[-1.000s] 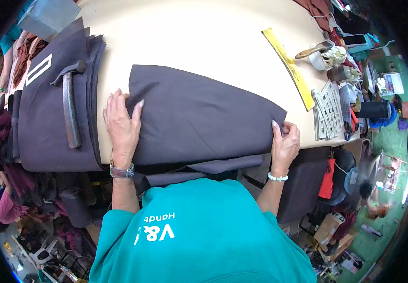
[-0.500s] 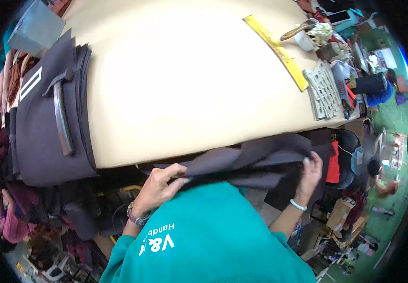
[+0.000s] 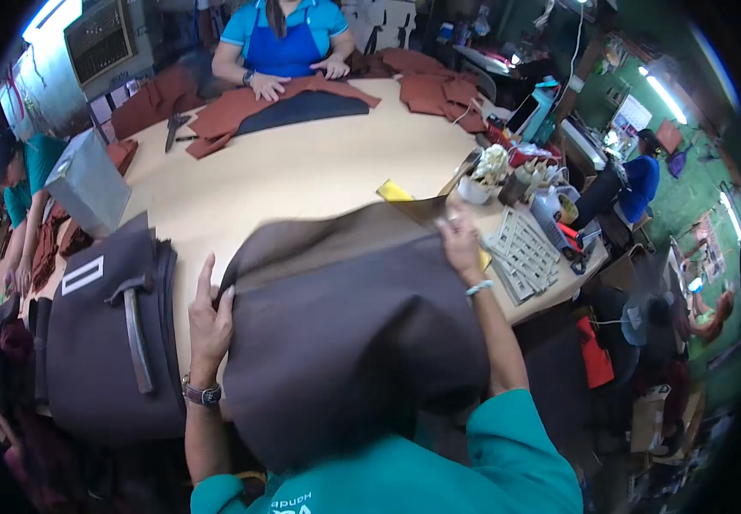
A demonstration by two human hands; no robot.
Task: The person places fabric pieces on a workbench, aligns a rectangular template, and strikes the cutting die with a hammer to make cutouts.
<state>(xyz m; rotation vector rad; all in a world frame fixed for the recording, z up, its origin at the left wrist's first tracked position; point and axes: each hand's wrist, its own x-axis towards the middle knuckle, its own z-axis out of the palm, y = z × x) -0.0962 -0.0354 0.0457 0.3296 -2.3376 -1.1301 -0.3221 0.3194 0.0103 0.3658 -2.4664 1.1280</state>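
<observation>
A large dark brown sheet of leather-like material [image 3: 353, 343] hangs raised and curved in front of my body, over the near table edge. My right hand [image 3: 460, 244] is closed on its upper right corner. At the left edge of the sheet, my left hand [image 3: 208, 330] has its thumb against the material; the index finger points up and the other fingers are bent, partly hidden. Left of that hand lies a stack of dark brown sheets [image 3: 101, 360], with a hammer [image 3: 137, 343] and a white rectangular frame [image 3: 83, 275] on top.
A yellow ruler [image 3: 394, 190] lies partly behind the raised sheet. Right of it are light slotted pieces [image 3: 520, 257] and a white cup [image 3: 474, 190]. A grey metal box [image 3: 92, 184] stands at left. Across the table [image 3: 302, 167], a person [image 3: 289, 47] handles reddish-brown pieces [image 3: 259, 107].
The dark brown sheet has come up from below the table edge to above it, both hands rising with it. My view has tilted up, bringing the person across the table into sight.
</observation>
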